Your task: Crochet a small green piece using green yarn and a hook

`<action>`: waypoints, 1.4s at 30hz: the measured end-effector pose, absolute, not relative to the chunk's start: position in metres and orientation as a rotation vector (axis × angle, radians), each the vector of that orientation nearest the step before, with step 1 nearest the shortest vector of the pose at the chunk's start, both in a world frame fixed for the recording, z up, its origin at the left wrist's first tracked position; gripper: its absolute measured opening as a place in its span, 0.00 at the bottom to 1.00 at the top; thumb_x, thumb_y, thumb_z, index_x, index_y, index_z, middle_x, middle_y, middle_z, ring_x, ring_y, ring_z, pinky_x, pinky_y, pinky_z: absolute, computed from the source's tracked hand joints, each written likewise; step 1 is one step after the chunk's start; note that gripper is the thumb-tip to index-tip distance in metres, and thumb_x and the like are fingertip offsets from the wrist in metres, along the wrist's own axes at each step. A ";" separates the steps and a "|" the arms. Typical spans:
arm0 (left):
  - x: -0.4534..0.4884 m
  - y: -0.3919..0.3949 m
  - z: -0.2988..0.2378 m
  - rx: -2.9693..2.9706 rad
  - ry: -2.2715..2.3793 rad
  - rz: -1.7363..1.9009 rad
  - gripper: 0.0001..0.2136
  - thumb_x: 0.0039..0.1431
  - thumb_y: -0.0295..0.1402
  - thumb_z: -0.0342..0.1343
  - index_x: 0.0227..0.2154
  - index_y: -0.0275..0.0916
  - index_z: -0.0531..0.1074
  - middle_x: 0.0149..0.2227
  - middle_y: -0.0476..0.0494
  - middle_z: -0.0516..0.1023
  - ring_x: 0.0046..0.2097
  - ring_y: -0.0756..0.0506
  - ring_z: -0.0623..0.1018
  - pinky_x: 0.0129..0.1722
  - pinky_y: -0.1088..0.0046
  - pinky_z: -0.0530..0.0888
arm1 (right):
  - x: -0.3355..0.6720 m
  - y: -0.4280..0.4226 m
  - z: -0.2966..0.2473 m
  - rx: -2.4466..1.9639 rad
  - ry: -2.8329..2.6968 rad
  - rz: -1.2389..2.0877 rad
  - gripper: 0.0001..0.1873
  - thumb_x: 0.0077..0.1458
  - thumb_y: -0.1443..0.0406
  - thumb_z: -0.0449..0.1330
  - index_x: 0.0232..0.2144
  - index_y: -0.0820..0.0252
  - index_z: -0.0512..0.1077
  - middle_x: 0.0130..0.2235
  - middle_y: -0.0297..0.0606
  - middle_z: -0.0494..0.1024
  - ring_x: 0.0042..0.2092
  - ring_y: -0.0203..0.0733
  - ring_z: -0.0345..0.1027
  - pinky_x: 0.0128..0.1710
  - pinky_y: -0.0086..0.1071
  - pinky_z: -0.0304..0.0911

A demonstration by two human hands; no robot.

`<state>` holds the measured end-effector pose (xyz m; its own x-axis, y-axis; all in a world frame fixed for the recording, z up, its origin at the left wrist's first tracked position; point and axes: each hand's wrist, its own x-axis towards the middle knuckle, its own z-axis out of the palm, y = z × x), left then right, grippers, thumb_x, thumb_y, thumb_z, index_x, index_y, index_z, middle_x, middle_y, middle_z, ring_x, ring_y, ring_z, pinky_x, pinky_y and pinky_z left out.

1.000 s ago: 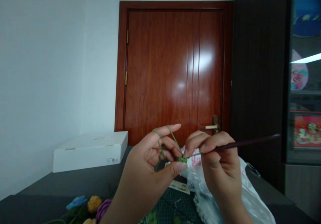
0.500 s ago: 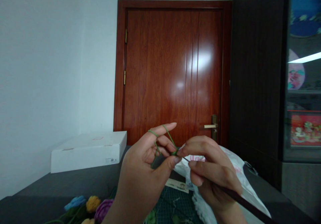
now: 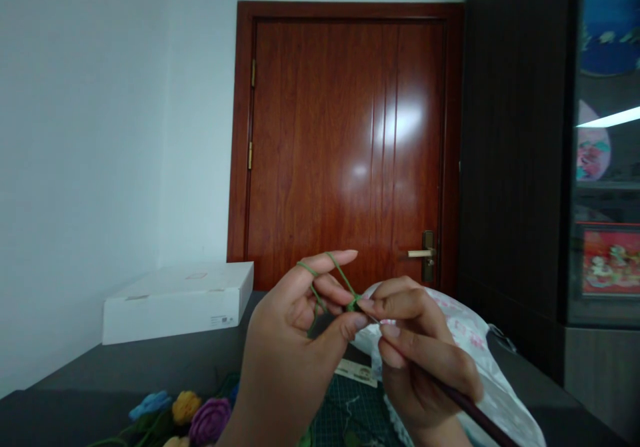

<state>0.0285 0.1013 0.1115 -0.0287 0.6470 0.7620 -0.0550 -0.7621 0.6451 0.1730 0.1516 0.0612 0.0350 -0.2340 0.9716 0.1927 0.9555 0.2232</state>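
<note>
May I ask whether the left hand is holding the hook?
No, the right hand holds the hook, while the left hand pinches the green piece.

Bare hands [image 3: 285, 337] [image 3: 427, 360] — wrists [image 3: 255, 410] too, apparently

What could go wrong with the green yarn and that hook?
The yarn could slip off the left hand's raised finger, because it just loops around it.

The hook in the right hand has its thin shaft close to the left thumb, so a slip might poke it.

The green piece is small and partly covered by fingers, so a mistake in it might be hard to spot.
</note>
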 end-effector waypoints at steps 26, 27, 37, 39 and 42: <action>0.029 0.114 0.105 1.484 0.302 1.611 0.26 0.40 0.16 0.73 0.46 0.36 0.79 0.27 0.50 0.79 0.26 0.51 0.77 0.24 0.80 0.78 | 0.151 0.144 0.062 0.076 -1.223 -0.200 0.10 0.67 0.66 0.60 0.49 0.49 0.74 0.38 0.39 0.81 0.36 0.46 0.75 0.34 0.48 0.72; 0.029 0.114 0.105 1.491 0.296 1.622 0.27 0.40 0.16 0.73 0.46 0.36 0.79 0.27 0.51 0.79 0.26 0.51 0.77 0.24 0.80 0.77 | 0.151 0.144 0.063 0.084 -1.214 -0.170 0.09 0.67 0.65 0.60 0.48 0.50 0.75 0.38 0.38 0.82 0.36 0.46 0.75 0.34 0.48 0.72; 0.029 0.119 0.102 1.530 0.255 1.601 0.27 0.42 0.13 0.70 0.47 0.37 0.79 0.29 0.50 0.80 0.27 0.51 0.79 0.26 0.81 0.79 | 0.152 0.139 0.076 0.220 -1.223 0.303 0.03 0.69 0.64 0.58 0.40 0.56 0.72 0.34 0.35 0.80 0.36 0.42 0.73 0.34 0.38 0.67; 0.028 0.118 0.102 1.533 0.259 1.592 0.27 0.42 0.13 0.69 0.47 0.37 0.79 0.28 0.50 0.80 0.27 0.51 0.79 0.26 0.81 0.79 | 0.154 0.139 0.077 0.223 -1.242 0.339 0.04 0.69 0.65 0.58 0.40 0.56 0.72 0.34 0.35 0.79 0.36 0.41 0.73 0.33 0.37 0.67; 0.028 0.118 0.102 1.531 0.265 1.603 0.27 0.42 0.13 0.69 0.47 0.37 0.79 0.28 0.50 0.80 0.27 0.52 0.78 0.26 0.81 0.78 | 0.160 0.138 0.078 0.206 -1.295 0.260 0.03 0.68 0.65 0.59 0.40 0.56 0.73 0.34 0.36 0.80 0.36 0.43 0.74 0.35 0.40 0.69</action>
